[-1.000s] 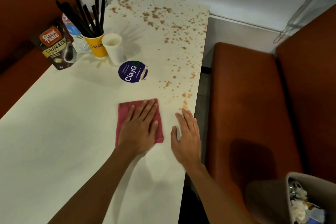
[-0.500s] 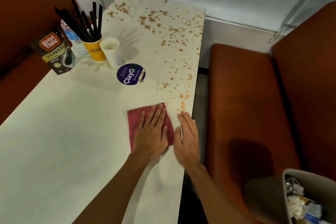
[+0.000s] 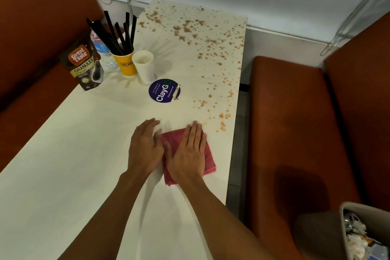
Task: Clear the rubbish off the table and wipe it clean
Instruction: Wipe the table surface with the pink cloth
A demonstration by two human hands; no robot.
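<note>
Cloth [image 3: 210, 162]: red, under flat right hand [image 3: 187, 154]
Left hand [image 3: 145, 148]: flat on desk [image 3: 73, 154] beside it
Stains [image 3: 211, 48]: brown, far end

Matt woven cloth [image 3: 209, 159]; smooth satin table [image 3: 84, 154]; paper white cup [image 3: 144, 68]; glossy granules pouch [image 3: 84, 66].

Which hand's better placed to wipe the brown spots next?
Right. The right hand lies flat on the red cloth, on the side nearest the brown spots. The left hand rests on bare table beside the cloth, farther from them.
</note>
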